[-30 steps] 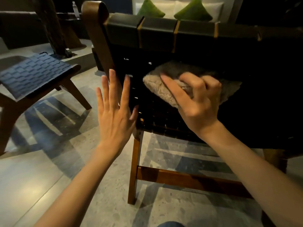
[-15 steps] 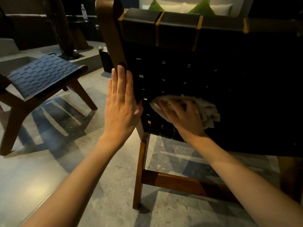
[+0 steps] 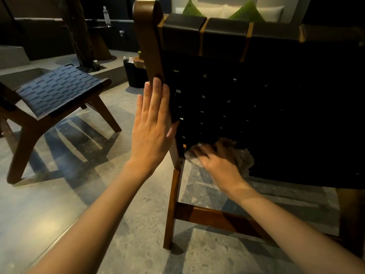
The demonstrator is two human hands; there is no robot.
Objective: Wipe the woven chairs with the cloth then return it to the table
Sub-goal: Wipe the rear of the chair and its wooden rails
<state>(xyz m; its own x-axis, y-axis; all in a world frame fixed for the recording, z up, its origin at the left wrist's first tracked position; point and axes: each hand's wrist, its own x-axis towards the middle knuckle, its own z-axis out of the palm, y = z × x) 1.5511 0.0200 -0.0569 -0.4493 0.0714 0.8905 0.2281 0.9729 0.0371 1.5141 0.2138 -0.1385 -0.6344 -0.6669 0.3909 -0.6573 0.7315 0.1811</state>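
Item 1, my left hand (image 3: pixel 152 125): open and flat, fingers straight and held together, tips upward, laid against the wooden side post (image 3: pixel 149 40) of the near woven chair (image 3: pixel 266 99). The thumb lies toward the dark webbing. It holds nothing.

Item 2, my right hand (image 3: pixel 219 165): back of the hand toward me, resting on the cloth (image 3: pixel 244 158) and pressing it to the webbing. The fingers (image 3: pixel 203 152) are blurred, so I cannot tell whether they pinch the cloth or only lie flat on it.

Item 3, cloth: pale, shaggy, bunched. It sits low on the rear face of the near chair's woven back, close to the bottom edge and just beside the side post. Part shows past my knuckles on the right; the rest lies under my hand.

Item 4, near woven chair: seen from behind. Black straps woven in a grid wrap over the top rail, with wood showing between them. A brown leg continues below the post and meets a crossbar (image 3: pixel 217 216) low down.

Item 5, second woven chair (image 3: pixel 57 91): well apart on the left, low wooden frame, dark woven seat tilted.

Item 6, surroundings: grey speckled floor (image 3: pixel 59 214) with chair shadows; a dark bin (image 3: pixel 134 74) behind the post; a clear bottle (image 3: pixel 106 15) upright at the back; green cushions (image 3: pixel 246 10) above the top rail
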